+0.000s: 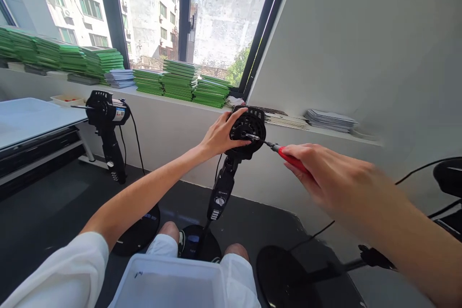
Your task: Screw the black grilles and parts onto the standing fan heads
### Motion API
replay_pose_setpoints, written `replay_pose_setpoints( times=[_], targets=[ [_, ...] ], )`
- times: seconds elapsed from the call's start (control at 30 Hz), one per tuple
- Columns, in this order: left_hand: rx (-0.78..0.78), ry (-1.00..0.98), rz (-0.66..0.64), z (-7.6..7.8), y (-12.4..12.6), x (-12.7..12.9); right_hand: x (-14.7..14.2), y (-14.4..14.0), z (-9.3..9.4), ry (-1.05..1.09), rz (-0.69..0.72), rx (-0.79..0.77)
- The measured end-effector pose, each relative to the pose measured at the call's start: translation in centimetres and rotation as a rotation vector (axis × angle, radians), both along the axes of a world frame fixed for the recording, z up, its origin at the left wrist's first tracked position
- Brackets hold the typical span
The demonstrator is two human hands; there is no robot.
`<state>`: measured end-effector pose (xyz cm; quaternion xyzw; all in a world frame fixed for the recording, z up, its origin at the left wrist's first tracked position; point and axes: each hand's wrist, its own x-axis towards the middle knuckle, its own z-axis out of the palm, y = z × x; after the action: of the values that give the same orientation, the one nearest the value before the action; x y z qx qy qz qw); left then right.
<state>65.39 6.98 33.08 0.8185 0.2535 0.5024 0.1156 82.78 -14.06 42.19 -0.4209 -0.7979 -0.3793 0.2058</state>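
Note:
A black stand fan's motor head (248, 130) stands in front of me, its grille and blades off and a metal shaft (251, 136) sticking out. My left hand (225, 132) is closed round its left side, fingers over the top and thumb across the lower front. In my right hand (306, 166) is a screwdriver with a red handle (293, 159). Its thin shank reaches the right part of the motor face; whether the tip sits in a screw is too small to tell. Below the head is the control column (221, 192) with a round knob.
A white plastic tray (176, 265) with a few small dark pieces rests on my lap. Another bare fan head (106, 110) stands at left by a white-topped table (29, 110). Green stacks (178, 79) line the windowsill. Black fan bases (285, 274) and cables lie at right.

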Motion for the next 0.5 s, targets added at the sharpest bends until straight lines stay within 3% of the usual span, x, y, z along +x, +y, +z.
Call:
replay_pose_setpoints(
  times=[0.07, 0.2, 0.37, 0.5],
  targets=[
    [-0.003, -0.002, 0.016, -0.1, -0.2, 0.0, -0.1, -0.2, 0.2, -0.056, -0.057, 0.097],
    [-0.008, -0.052, 0.028, -0.5, -0.4, 0.4, -0.7, -0.5, 0.6, -0.05, -0.353, 0.227],
    [-0.021, -0.037, 0.017, -0.4, -0.2, 0.4, -1.1, 0.0, 1.0, 0.016, -0.273, 0.091],
    [-0.025, -0.025, -0.02, -0.1, -0.1, 0.0, -0.9, 0.1, 1.4, -0.011, -0.356, 0.199]
  ],
)
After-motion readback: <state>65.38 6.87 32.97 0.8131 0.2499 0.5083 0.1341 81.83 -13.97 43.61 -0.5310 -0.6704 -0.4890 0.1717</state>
